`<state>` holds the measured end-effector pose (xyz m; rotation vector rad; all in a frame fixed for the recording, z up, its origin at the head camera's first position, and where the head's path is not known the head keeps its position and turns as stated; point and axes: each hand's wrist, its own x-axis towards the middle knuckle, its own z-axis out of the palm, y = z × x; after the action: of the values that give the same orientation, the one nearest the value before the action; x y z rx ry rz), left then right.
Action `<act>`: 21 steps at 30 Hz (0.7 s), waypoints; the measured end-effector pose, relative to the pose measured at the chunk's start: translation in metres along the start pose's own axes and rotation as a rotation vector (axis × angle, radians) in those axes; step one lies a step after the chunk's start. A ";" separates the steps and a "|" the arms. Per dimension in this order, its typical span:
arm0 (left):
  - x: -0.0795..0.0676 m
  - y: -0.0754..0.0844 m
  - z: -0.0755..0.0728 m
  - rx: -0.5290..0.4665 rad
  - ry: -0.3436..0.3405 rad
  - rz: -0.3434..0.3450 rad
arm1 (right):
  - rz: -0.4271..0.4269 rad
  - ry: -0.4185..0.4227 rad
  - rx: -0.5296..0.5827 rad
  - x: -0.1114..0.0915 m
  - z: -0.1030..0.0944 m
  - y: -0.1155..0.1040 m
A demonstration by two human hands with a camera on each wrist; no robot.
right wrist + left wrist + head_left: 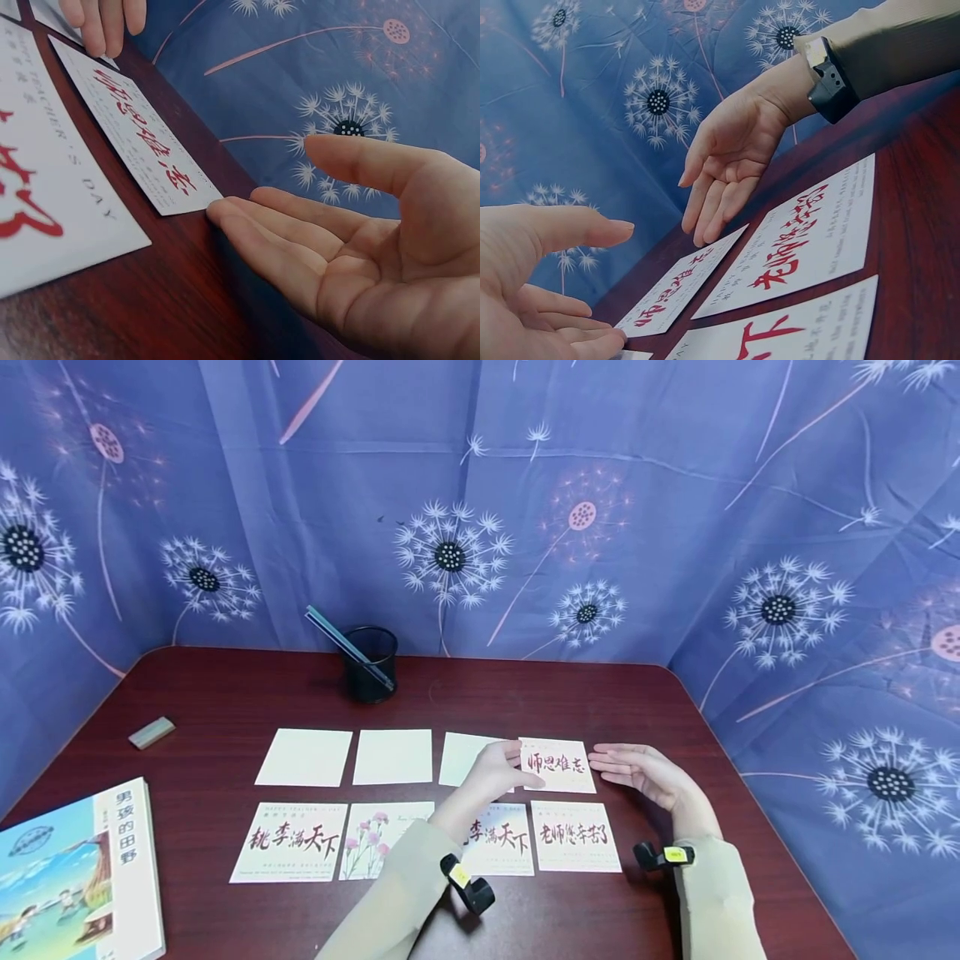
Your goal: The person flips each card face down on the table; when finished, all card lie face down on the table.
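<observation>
Left hand [491, 770]: bare, at the centre of the head frame; its fingers were extended and its thumb raised, gripping nothing. Right hand [648, 774]: bare, right of centre; its fingers were straight, palm turned inward, likewise holding nothing. The two flanked one item, with fingertips at its left and right edges; how firmly they touched could not be told.

Item, red-lettered card [557, 766]: it lay flat at the right end of the upper row, right of centre in the frame. It was white paper stock, thin, four-sided and sharp-cornered, with four large red brush-style characters across the middle and small, faint print above and below. Its surface looked smooth.

Companion pieces: a matching card [576, 837] with red brush lettering lay just below it. A flower card [367, 845], lower centre, bore pink blooms on thin stems. Two blank cards, one outer [303, 757] and one inner [393, 757], sat left of centre in the upper row.

Support: a worktop [570, 702] with a dark reddish, faintly grained, glossy finish. On it stood a black cup [369, 692], cylindrical, upper left of centre, and a thick book [131, 877] lay lower left. Blue cloth [337, 527], creased and dandelion-printed, hung across the upper frame.
</observation>
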<state>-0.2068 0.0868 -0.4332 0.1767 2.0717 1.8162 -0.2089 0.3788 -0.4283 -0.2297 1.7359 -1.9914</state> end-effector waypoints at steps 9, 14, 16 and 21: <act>0.000 -0.001 0.003 0.043 -0.006 0.001 | -0.009 -0.053 0.046 0.001 0.001 0.002; 0.000 -0.001 0.002 0.064 -0.015 0.004 | -0.017 -0.043 0.067 0.002 0.000 0.004; 0.000 -0.002 0.002 0.064 -0.021 0.006 | -0.017 -0.042 0.077 0.002 0.000 0.005; 0.000 -0.002 0.002 0.047 -0.033 0.009 | -0.021 -0.043 0.071 0.003 0.000 0.005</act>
<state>-0.2059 0.0885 -0.4356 0.2277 2.0951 1.7595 -0.2103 0.3767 -0.4337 -0.2664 1.6395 -2.0438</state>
